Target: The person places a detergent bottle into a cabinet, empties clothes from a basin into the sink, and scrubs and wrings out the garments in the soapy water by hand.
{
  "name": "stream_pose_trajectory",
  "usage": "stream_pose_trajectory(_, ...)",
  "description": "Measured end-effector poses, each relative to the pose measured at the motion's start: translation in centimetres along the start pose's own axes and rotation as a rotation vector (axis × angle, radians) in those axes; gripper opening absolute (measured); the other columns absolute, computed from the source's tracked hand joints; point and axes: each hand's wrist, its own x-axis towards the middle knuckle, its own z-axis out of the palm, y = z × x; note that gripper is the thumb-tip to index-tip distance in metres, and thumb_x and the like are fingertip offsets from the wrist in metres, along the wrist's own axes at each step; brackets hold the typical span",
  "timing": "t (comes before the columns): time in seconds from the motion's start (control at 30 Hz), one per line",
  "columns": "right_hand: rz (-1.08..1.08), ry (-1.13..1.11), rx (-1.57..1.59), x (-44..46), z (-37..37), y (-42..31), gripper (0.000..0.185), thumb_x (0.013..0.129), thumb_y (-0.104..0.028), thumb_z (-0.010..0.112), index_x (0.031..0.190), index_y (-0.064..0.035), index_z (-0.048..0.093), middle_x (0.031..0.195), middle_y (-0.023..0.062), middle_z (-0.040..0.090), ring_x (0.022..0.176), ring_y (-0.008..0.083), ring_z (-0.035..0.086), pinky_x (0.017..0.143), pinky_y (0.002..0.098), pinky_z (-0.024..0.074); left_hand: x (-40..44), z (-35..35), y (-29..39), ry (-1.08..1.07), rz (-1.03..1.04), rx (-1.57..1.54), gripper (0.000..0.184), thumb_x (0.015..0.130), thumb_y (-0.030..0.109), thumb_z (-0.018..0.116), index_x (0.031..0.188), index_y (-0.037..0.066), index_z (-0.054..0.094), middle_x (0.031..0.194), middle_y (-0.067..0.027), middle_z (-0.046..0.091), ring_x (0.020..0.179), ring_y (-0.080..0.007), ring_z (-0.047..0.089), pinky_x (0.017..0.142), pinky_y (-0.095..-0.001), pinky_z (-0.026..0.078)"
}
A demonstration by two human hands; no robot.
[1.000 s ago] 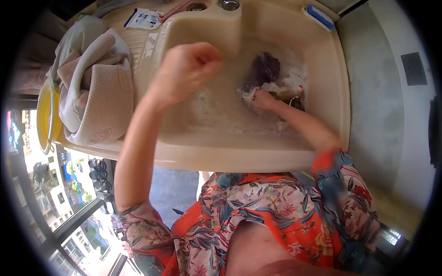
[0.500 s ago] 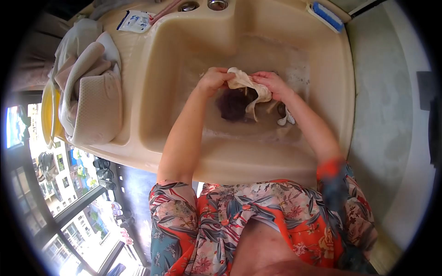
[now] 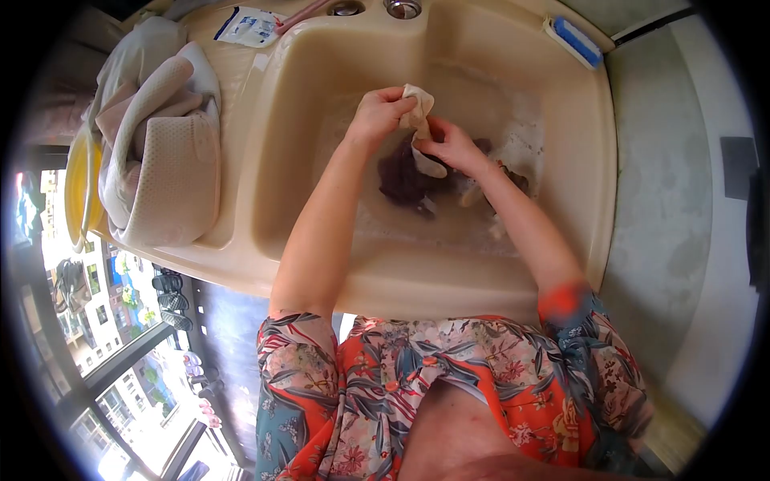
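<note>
A wet cream-coloured cloth [image 3: 417,117] hangs between my two hands above cloudy water in the beige sink [image 3: 277,172]. My left hand [image 3: 378,117] pinches its upper end, fingers closed. Lower down and to the right, my right hand [image 3: 451,147] grips the same cloth, whose tail dangles over a dark purple cloth [image 3: 401,176] in the water. Beside my right forearm, a dark piece of fabric [image 3: 515,178] lies partly hidden in the water.
Left of the basin stands a light mesh laundry bag [image 3: 178,180] with fabric in it, beside a yellow basin [image 3: 83,188]. A white-and-blue packet [image 3: 250,27] lies on the back ledge. A blue brush [image 3: 577,42] rests at the back right corner.
My left hand came down into the basin area and took hold of the cream cloth. Both hands have since shifted along it, and it now hangs more vertically. The purple cloth lies further left than at first.
</note>
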Motion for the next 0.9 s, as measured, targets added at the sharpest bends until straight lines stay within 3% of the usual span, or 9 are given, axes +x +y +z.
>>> stream_pose_trajectory(0.03, -0.029, 0.03, -0.094, -0.2, 0.4, -0.8, 0.034, 0.078, -0.019, 0.059, 0.107, -0.0007, 0.052, 0.085, 0.0027, 0.059, 0.073, 0.0085, 0.053, 0.064, 0.0236, 0.0428, 0.2, 0.0, -0.5, -0.009, -0.004, 0.013, 0.024, 0.079, 0.022, 0.056, 0.095, 0.006, 0.061, 0.084, 0.0006, 0.06, 0.074, -0.0069, 0.053, 0.063, -0.0229, 0.041)
stream_pose_trajectory(0.13, -0.115, -0.037, 0.162, 1.0, 1.5, -0.4, 0.028, 0.08, -0.017, 0.057, 0.103, -0.0015, 0.054, 0.082, 0.0023, 0.059, 0.07, 0.008, 0.053, 0.064, 0.0227, 0.0428, 0.2, -0.9, -1.2, -0.02, -0.017, -0.005, 0.026, 0.08, 0.024, 0.055, 0.097, 0.005, 0.059, 0.083, -0.0007, 0.059, 0.073, -0.0079, 0.054, 0.062, -0.0245, 0.042)
stream_pose_trajectory(0.33, 0.228, -0.084, 0.707, 0.4, 0.0, -3.4, 0.021, 0.08, -0.02, 0.058, 0.097, -0.0066, 0.055, 0.082, 0.0012, 0.059, 0.074, 0.0104, 0.057, 0.064, 0.0268, 0.0481, 0.1, -2.4, -0.8, -0.133, -0.135, -0.194, 0.043, 0.078, 0.034, 0.059, 0.109, 0.005, 0.05, 0.094, -0.0057, 0.058, 0.084, -0.0171, 0.057, 0.068, -0.0322, 0.047)
stream_pose_trajectory(0.37, 0.195, -0.081, 0.743, 0.7, -0.2, -3.3, 0.021, 0.081, -0.02, 0.057, 0.098, -0.0076, 0.053, 0.085, 0.0008, 0.059, 0.079, 0.0118, 0.058, 0.068, 0.0292, 0.0493, -0.4, -2.3, -0.3, -0.173, -0.159, -0.152, 0.049, 0.075, 0.037, 0.061, 0.111, 0.007, 0.048, 0.096, -0.0069, 0.057, 0.085, -0.0183, 0.056, 0.067, -0.0347, 0.047)
stream_pose_trajectory(0.47, 0.125, -0.071, 0.808, 0.9, -0.8, -3.4, 0.024, 0.081, -0.019, 0.057, 0.101, -0.0084, 0.052, 0.089, 0.0005, 0.058, 0.079, 0.0119, 0.058, 0.067, 0.029, 0.0492, -0.3, -2.3, -1.2, -0.357, -0.209, -0.08, 0.048, 0.073, 0.036, 0.064, 0.108, 0.006, 0.05, 0.092, -0.0062, 0.057, 0.08, -0.0168, 0.056, 0.067, -0.0329, 0.046)
stream_pose_trajectory(0.57, 0.118, -0.075, 0.832, 0.6, -1.0, -4.1, 0.025, 0.081, -0.019, 0.058, 0.102, -0.0086, 0.051, 0.089, 0.0007, 0.057, 0.077, 0.0127, 0.058, 0.067, 0.029, 0.049, 0.3, -2.0, -2.1, -0.293, -0.276, -0.006, 0.042, 0.072, 0.03, 0.067, 0.101, 0.004, 0.054, 0.085, -0.0054, 0.059, 0.072, -0.0157, 0.057, 0.065, -0.0297, 0.046)
stream_pose_trajectory(0.77, 0.246, 0.01, 0.723, 1.9, -2.9, 2.0, 0.028, 0.079, -0.015, 0.06, 0.102, -0.0034, 0.051, 0.089, 0.0057, 0.057, 0.077, 0.0128, 0.056, 0.067, 0.0262, 0.0469, 0.6, -2.5, -2.0, -0.051, -0.145, -0.434, 0.022, 0.08, 0.016, 0.055, 0.096, 0.002, 0.055, 0.083, -0.0106, 0.06, 0.073, -0.0205, 0.06, 0.063, -0.0329, 0.049)
stream_pose_trajectory(0.87, 0.171, 0.141, 0.018, 2.3, -3.5, 2.4, 0.031, 0.076, -0.015, 0.063, 0.101, -0.0003, 0.051, 0.087, 0.0073, 0.058, 0.076, 0.0127, 0.055, 0.068, 0.0255, 0.046, 1.1, -1.3, -1.9, -0.014, -0.193, -0.404, 0.017, 0.078, 0.013, 0.055, 0.089, 0.0, 0.055, 0.077, -0.0102, 0.06, 0.062, -0.0207, 0.06, 0.054, -0.0329, 0.05)
stream_pose_trajectory(0.9, 0.099, 0.155, 0.054, 2.0, -3.4, 1.7, 0.033, 0.075, -0.015, 0.064, 0.102, -0.0001, 0.051, 0.087, 0.0074, 0.057, 0.077, 0.0132, 0.055, 0.068, 0.0257, 0.0459, 1.3, -1.0, -2.3, -0.031, -0.207, -0.377, 0.021, 0.081, 0.015, 0.053, 0.096, 0.001, 0.053, 0.08, -0.0106, 0.06, 0.069, -0.0226, 0.061, 0.058, -0.034, 0.05)
